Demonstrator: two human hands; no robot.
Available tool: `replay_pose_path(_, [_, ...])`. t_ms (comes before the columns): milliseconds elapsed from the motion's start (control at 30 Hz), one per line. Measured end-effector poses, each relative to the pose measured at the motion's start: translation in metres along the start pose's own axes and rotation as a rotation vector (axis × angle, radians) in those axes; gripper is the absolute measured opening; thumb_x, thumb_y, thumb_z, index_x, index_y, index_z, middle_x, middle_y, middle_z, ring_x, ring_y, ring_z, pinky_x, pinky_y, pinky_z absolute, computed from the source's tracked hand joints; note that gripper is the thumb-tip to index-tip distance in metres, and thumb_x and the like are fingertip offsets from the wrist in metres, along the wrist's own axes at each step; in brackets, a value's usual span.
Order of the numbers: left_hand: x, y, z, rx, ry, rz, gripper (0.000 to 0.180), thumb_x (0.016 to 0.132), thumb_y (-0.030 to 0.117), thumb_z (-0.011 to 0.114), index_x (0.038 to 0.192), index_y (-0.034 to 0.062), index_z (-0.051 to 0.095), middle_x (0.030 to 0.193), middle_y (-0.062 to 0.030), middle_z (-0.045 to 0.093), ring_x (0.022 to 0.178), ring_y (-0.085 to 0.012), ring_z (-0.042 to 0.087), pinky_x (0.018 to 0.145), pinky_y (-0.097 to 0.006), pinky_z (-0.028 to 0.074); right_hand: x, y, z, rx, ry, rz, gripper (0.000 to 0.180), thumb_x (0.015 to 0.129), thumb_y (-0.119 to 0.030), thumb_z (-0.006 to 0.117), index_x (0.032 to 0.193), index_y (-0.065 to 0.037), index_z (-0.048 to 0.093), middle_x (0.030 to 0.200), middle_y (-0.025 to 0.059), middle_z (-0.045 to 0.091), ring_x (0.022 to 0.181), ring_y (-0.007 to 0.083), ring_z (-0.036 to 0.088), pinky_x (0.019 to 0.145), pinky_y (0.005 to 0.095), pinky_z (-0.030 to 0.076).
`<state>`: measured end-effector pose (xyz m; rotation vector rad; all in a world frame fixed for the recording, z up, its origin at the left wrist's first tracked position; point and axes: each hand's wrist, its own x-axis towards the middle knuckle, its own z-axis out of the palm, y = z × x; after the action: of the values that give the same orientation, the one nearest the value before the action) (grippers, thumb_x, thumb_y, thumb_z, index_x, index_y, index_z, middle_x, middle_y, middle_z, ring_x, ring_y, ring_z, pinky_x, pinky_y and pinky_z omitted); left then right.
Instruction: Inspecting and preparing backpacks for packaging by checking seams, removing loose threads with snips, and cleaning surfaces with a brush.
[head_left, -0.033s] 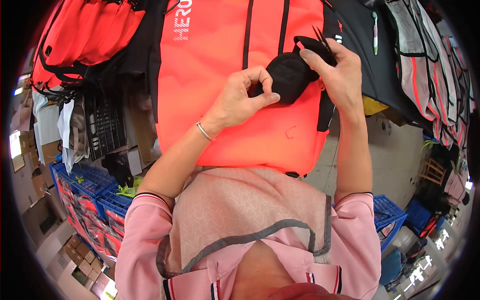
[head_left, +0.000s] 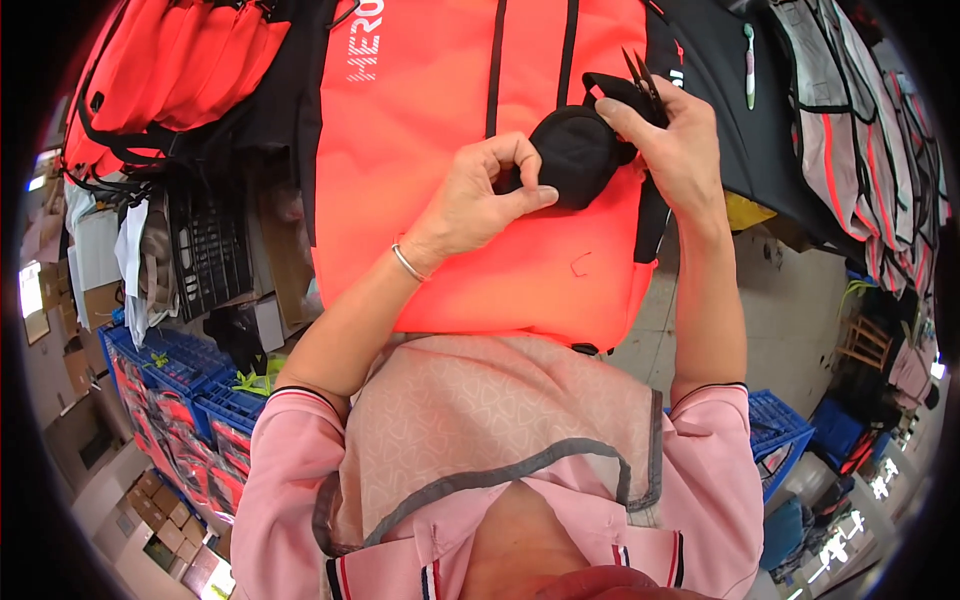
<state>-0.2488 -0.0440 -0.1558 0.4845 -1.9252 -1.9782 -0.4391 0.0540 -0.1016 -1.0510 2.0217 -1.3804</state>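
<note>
My left hand (head_left: 490, 190), a metal bangle at its wrist, is closed in a pinch at the near left edge of a rounded black fabric piece (head_left: 575, 158). My right hand (head_left: 672, 140) is closed around dark, pointed thread snips (head_left: 645, 80), whose two blades point away from me. Its thumb presses on the black strap at the far right end of the fabric piece. Under both hands lies a large bright orange-red bag (head_left: 400, 160) with black side edges and two black strips.
Orange-red bags (head_left: 190, 60) are piled at the far left. A toothbrush (head_left: 750, 70) lies on a black surface to the right, near grey pieces with orange-red stripes (head_left: 840, 150). Blue crates (head_left: 170, 355) stand at the lower left, another blue crate (head_left: 775, 430) at the right.
My right hand has shifted very slightly, the snips and the black strap with it. My left hand holds nearly the same place.
</note>
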Motion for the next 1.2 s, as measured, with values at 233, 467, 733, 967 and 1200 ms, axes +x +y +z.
replay_pose_path(233, [-0.003, 0.008, 0.002, -0.103, 0.017, 0.061, 0.024, 0.081, -0.002, 0.074, 0.076, 0.0087, 0.053, 0.076, 0.004, 0.052, 0.074, -0.0046, 0.049, 0.069, -0.021, 0.043, -0.004, 0.006, -0.016, 0.168, -0.046, 0.179, 0.022, 0.081, -0.016, 0.072, 0.081, 0.004, 0.063, 0.065, -0.0017, 0.057, 0.059, 0.0038, 0.052, 0.047, 0.0227, 0.038])
replay_pose_path(467, [0.019, 0.038, -0.018, 0.097, -0.292, 0.162, 0.01, 0.085, 0.004, 0.066, 0.094, 0.0044, 0.062, 0.107, -0.0117, 0.066, 0.119, -0.0295, 0.058, 0.109, -0.047, 0.034, -0.044, -0.003, -0.146, 0.384, -1.024, -0.444, 0.048, 0.084, -0.042, 0.074, 0.08, 0.006, 0.07, 0.059, 0.0132, 0.058, 0.041, 0.02, 0.05, 0.04, 0.0309, 0.032])
replay_pose_path(733, [0.032, -0.038, 0.03, 1.069, -0.093, 0.375, 0.079, 0.088, 0.048, 0.062, 0.151, 0.0125, 0.03, 0.155, -0.0298, 0.017, 0.142, -0.0504, 0.017, 0.114, -0.058, 0.022, 0.017, -0.047, -0.088, 0.016, -0.112, 0.059, 0.028, 0.078, -0.013, 0.072, 0.103, -0.001, 0.068, 0.08, -0.0007, 0.062, 0.06, 0.0024, 0.046, 0.05, 0.0189, 0.034])
replay_pose_path(967, [0.048, 0.002, 0.011, 0.867, -0.213, 0.353, 0.049, 0.089, 0.04, 0.064, 0.127, 0.0099, 0.06, 0.142, -0.0199, 0.047, 0.131, -0.0377, 0.046, 0.102, -0.043, 0.046, 0.189, -0.026, 0.048, 0.017, 0.1, -0.24, 0.027, 0.084, -0.021, 0.069, 0.095, 0.004, 0.069, 0.08, 0.0052, 0.07, 0.074, 0.0104, 0.064, 0.07, 0.0261, 0.05])
replay_pose_path(1200, [0.124, 0.029, -0.127, 1.38, 0.256, 0.646, 0.034, 0.087, 0.022, 0.067, 0.117, 0.0075, 0.064, 0.127, -0.0109, 0.06, 0.118, -0.0336, 0.055, 0.103, -0.043, 0.042, 0.2, 0.059, 0.097, 0.086, 0.114, 0.024, 0.027, 0.086, -0.021, 0.067, 0.091, 0.005, 0.066, 0.071, 0.0076, 0.066, 0.066, 0.0156, 0.063, 0.062, 0.0324, 0.051])
